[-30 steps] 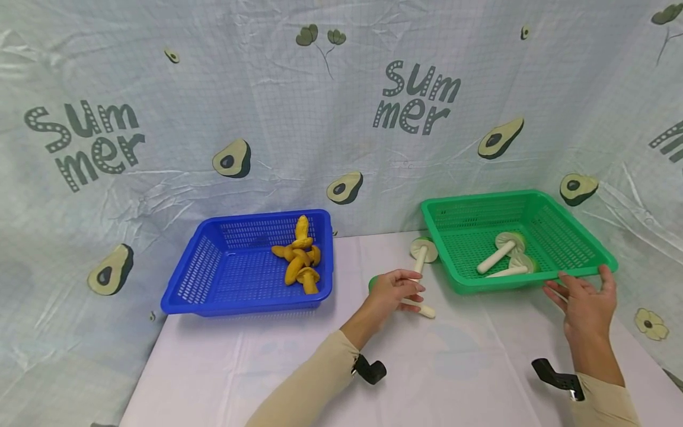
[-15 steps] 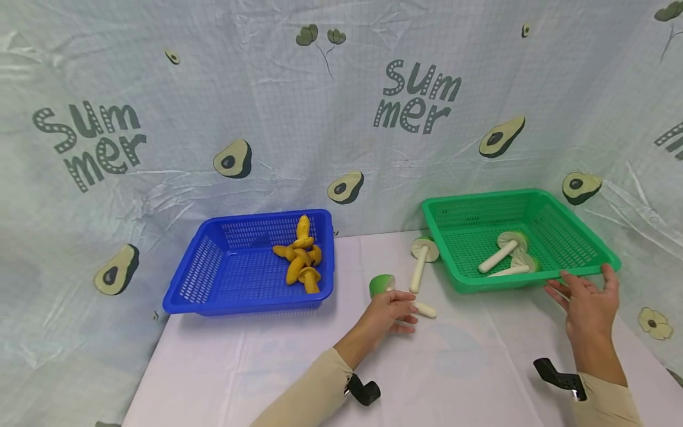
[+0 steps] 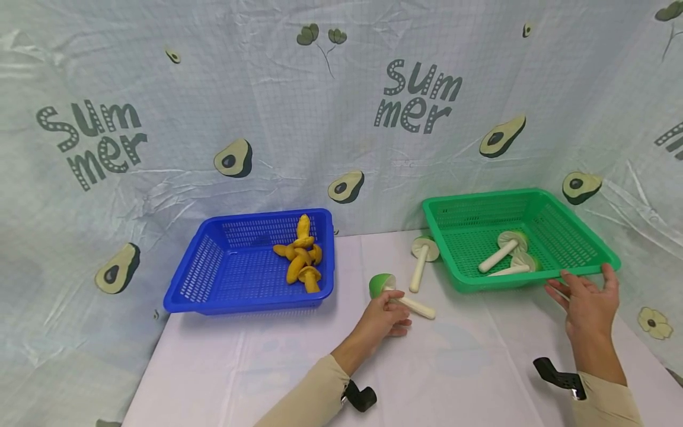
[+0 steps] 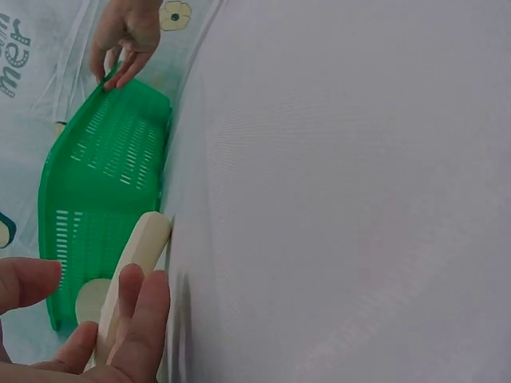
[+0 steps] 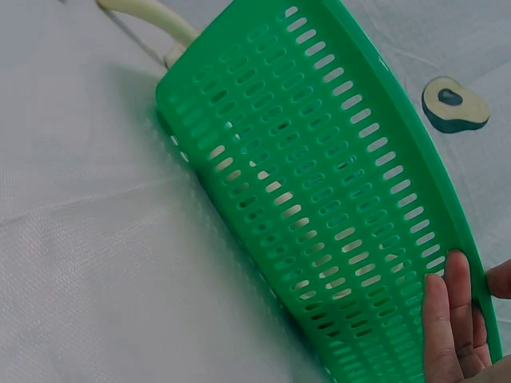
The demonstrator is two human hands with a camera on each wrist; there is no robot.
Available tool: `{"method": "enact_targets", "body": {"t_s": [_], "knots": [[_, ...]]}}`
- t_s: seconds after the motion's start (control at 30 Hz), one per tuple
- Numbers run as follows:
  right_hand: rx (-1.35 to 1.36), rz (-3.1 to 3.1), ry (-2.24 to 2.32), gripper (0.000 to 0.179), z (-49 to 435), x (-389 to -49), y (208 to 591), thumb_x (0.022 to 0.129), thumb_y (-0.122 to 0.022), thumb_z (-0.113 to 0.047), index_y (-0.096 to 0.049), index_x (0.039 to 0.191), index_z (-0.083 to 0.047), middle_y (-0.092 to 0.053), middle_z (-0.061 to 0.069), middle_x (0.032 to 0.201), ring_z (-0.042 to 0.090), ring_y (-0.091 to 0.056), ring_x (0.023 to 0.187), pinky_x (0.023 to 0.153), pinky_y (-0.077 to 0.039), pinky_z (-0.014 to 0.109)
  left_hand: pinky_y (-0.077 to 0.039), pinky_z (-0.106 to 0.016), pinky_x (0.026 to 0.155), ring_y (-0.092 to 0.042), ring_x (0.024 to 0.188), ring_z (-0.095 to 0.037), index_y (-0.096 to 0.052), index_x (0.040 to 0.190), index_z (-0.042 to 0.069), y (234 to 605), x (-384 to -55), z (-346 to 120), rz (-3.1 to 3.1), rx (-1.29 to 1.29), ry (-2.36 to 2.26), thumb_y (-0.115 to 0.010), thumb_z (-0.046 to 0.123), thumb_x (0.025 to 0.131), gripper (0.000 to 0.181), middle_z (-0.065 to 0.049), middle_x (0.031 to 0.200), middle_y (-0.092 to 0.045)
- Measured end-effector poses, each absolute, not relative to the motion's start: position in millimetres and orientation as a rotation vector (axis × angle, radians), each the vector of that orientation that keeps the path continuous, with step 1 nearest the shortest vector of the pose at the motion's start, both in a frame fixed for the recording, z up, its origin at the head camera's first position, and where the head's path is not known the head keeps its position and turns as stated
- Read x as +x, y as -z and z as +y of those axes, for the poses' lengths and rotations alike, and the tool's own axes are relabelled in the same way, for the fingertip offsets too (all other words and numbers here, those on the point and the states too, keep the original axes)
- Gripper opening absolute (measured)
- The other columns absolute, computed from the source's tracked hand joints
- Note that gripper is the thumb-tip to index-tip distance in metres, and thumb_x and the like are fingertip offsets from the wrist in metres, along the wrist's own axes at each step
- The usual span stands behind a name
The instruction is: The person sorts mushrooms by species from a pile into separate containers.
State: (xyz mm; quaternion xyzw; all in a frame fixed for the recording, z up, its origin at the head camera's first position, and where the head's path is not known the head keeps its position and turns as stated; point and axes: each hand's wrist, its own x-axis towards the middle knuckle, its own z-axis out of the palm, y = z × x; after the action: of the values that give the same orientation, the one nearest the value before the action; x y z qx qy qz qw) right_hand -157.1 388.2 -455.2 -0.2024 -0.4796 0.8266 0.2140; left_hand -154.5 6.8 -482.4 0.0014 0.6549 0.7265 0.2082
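Note:
In the head view my left hand [image 3: 383, 317] is beside a toy mushroom [image 3: 418, 306] with a green cap and pale stem, lying on the table. Its fingers are loosely bent and spread. The left wrist view has the fingers [image 4: 148, 327] in front of the pale stem [image 4: 146, 243], with a gap between thumb and fingers; whether they touch it is unclear. My right hand [image 3: 589, 305] grips the near right rim of a green basket [image 3: 464, 284], thumb and fingers on opposite sides of the rim [image 5: 447, 187]. Two similar mushrooms [image 3: 498, 256] lie inside this basket.
Another green-capped mushroom [image 3: 420, 267] lies against the green basket's left side. A blue basket [image 3: 251, 305] stands to the left, with several yellow mushrooms [image 3: 303, 258] at its right end. A printed cloth [image 3: 288, 118] hangs behind the white-covered table [image 3: 299, 362].
My left hand has drawn back toward me and a little left, uncovering more of the mushroom, which stays in place. My right hand keeps its hold on the green basket.

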Motion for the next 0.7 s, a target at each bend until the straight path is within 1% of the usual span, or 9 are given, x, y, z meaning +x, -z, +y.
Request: {"method": "enact_targets", "body": {"t_s": [0.1,0.23,0.37,0.53,0.7], "knots": [[-0.554,-1.332,-2.295,0.101,387.9,-156.8,455.5,0.095,-0.069,-0.002,-0.002,0.162,-0.038,-0.063,0.003,0.087,0.020,-0.074,0.064,0.058,-0.063,0.033,-0.063,-0.038,0.078,-0.071,0.089,-0.022,-0.054,0.138,0.002,483.8,-154.6,5.6,1.891,-0.008,-1.994,-0.065,0.003,0.094,0.045,-0.008,0.102,-0.064],[-0.550,-1.328,-2.296,0.100,388.1,-156.1,455.4,0.096,-0.068,-0.002,-0.002,0.162,-0.038,-0.063,0.003,0.087,0.020,-0.074,0.064,0.058,-0.063,0.033,-0.062,-0.033,0.074,-0.066,0.081,-0.016,-0.060,0.129,0.000,484.7,-154.6,4.6,1.994,-0.021,-1.982,-0.067,0.001,0.091,0.039,-0.005,0.094,-0.060],[-0.557,-1.336,-2.288,0.100,388.8,-155.8,455.7,0.095,-0.068,-0.002,-0.002,0.162,-0.038,-0.063,0.003,0.088,0.020,-0.074,0.064,0.058,-0.063,0.033,-0.062,-0.031,0.070,-0.062,0.075,-0.013,-0.063,0.120,-0.003,486.4,-153.7,4.1,2.077,-0.029,-1.998,-0.069,-0.003,0.087,0.033,-0.004,0.088,-0.055],[-0.556,-1.339,-2.287,0.101,389.3,-156.2,455.4,0.095,-0.069,-0.003,-0.003,0.162,-0.039,-0.063,0.003,0.088,0.020,-0.074,0.064,0.058,-0.063,0.034,-0.061,-0.031,0.063,-0.060,0.068,-0.013,-0.064,0.109,0.000,490.4,-153.1,2.5,2.176,-0.069,-2.016,-0.073,-0.006,0.083,0.028,-0.004,0.084,-0.055],[-0.566,-1.342,-2.286,0.100,389.2,-156.0,456.5,0.095,-0.069,-0.004,-0.003,0.162,-0.039,-0.063,0.003,0.089,0.020,-0.074,0.064,0.057,-0.063,0.034,-0.062,-0.031,0.061,-0.059,0.064,-0.012,-0.062,0.104,-0.001,492.7,-153.1,-0.3,2.221,-0.089,-2.027,-0.072,-0.008,0.081,0.026,-0.006,0.084,-0.058]]}}
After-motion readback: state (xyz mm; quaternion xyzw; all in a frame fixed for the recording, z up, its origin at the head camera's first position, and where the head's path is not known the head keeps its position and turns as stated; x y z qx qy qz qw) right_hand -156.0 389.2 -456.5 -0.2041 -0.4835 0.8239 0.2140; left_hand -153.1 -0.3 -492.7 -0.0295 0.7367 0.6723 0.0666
